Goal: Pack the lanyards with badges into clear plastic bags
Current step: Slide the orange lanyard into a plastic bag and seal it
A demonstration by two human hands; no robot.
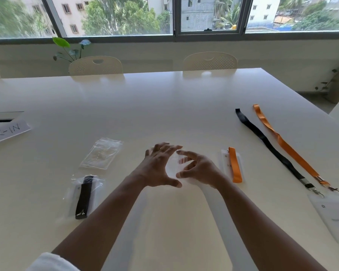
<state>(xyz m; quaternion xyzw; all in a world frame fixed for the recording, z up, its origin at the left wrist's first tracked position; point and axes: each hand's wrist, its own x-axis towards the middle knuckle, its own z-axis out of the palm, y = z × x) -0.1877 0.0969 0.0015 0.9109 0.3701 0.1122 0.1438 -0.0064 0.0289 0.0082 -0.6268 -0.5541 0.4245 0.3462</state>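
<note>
Holding a clear bag (pixel 174 165); bagged black lanyard (pixel 84 196), empty bags (pixel 101 154) leftward.

A white paper sign (pixel 7 132) lies flat at the far left of the table (pixel 164 106), cut off by the picture's left edge. Its hand-printed dark capitals read "ECK-IN"; any letters before them fall outside the view. On the clear badge holder (pixel 335 216) at the near right of the table there is a faint line of print, too blurred to read. The badge (pixel 226 163) under the folded orange lanyard (pixel 235 165), right of centre, carries a small mark that also cannot be made out.
</note>
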